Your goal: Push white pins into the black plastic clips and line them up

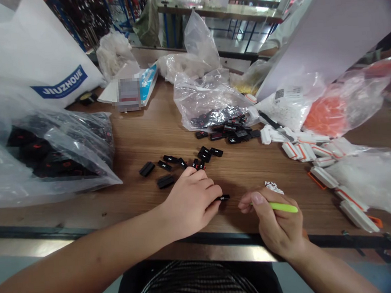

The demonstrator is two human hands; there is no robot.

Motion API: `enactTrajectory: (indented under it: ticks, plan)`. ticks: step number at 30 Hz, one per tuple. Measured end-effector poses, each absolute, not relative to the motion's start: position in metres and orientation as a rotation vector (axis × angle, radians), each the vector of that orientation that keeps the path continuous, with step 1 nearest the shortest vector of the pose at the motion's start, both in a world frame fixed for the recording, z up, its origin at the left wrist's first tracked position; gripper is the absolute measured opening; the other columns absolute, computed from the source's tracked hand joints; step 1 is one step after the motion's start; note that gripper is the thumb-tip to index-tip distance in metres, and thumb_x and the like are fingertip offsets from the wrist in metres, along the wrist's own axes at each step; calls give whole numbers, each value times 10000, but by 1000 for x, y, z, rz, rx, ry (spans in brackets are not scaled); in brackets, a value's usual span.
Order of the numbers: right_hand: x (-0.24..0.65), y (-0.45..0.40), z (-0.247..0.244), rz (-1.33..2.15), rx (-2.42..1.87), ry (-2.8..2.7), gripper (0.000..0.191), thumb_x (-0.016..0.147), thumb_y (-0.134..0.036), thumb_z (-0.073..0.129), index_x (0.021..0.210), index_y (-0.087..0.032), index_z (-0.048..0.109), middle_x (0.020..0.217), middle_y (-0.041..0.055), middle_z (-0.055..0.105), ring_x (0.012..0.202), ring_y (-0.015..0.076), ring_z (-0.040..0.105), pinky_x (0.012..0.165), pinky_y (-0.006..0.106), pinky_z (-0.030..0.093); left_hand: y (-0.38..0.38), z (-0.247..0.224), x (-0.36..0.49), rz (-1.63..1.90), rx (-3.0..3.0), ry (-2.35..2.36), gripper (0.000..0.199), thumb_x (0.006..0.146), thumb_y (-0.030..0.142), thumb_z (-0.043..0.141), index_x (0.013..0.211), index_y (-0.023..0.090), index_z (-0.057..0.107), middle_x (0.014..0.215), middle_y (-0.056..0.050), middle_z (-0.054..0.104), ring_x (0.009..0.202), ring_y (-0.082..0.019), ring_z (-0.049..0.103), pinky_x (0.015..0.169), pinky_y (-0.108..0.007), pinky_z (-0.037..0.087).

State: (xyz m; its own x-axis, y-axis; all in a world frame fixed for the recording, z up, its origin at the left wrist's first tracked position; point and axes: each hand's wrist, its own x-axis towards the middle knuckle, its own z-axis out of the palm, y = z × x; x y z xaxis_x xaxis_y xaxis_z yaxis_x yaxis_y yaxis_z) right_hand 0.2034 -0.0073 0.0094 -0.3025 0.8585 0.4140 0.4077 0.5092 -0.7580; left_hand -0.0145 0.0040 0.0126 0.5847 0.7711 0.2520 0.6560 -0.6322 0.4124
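Your left hand (pixel 189 205) lies palm down, forearm reaching in from lower left. Its fingers (pixel 209 194) meet at the tips on a small black plastic piece (pixel 222 198), lower centre of the frame. The piece likely handles light, stiff and easy to drop, so a pinch across its narrow ends looks safest. More black-and-red plastic pieces (pixel 183 163) lie loose just above that hand on the wood-grain surface (pixel 124 142). Your right hand (pixel 276 223) curls closed around a lime-green stick (pixel 283 207), just below a few white scraps (pixel 274 187). Upper centre sits a clear plastic bag (pixel 209 103) of black pieces; a bigger clear bag (pixel 48 152) fills the left; white-and-orange plastic parts (pixel 325 177) lie right.
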Motion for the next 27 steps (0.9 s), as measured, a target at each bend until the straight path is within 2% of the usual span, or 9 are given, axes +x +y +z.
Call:
enactTrajectory:
  ticks: [13, 20, 27]
  plan:
    - [202, -7, 11, 730, -893, -2097, 192, 951, -102, 479, 829, -187, 599, 709, 12, 608, 636, 145, 601, 604, 310, 461, 5, 14, -15, 572, 2528, 1175, 160, 941, 279, 585, 875, 175, 688, 804, -21, 689, 860, -217, 560, 850, -399, 358]
    - [206, -9, 11, 709, -990, -1930, 224, 974, -113, 470, 877, -200, 652, 736, 6, 675, 639, 125, 634, 599, 270, 496, 5, 14, -14, 581, 2522, 1170, 144, 943, 267, 577, 903, 195, 695, 811, -12, 691, 856, -213, 556, 845, -397, 350]
    - [204, -9, 9, 745, -1004, -1945, 240, 985, -126, 462, 854, -208, 646, 723, -21, 663, 640, 97, 630, 600, 237, 490, 4, 13, -15, 576, 2519, 1168, 145, 945, 277, 578, 915, 199, 696, 815, -10, 692, 867, -215, 556, 851, -402, 349]
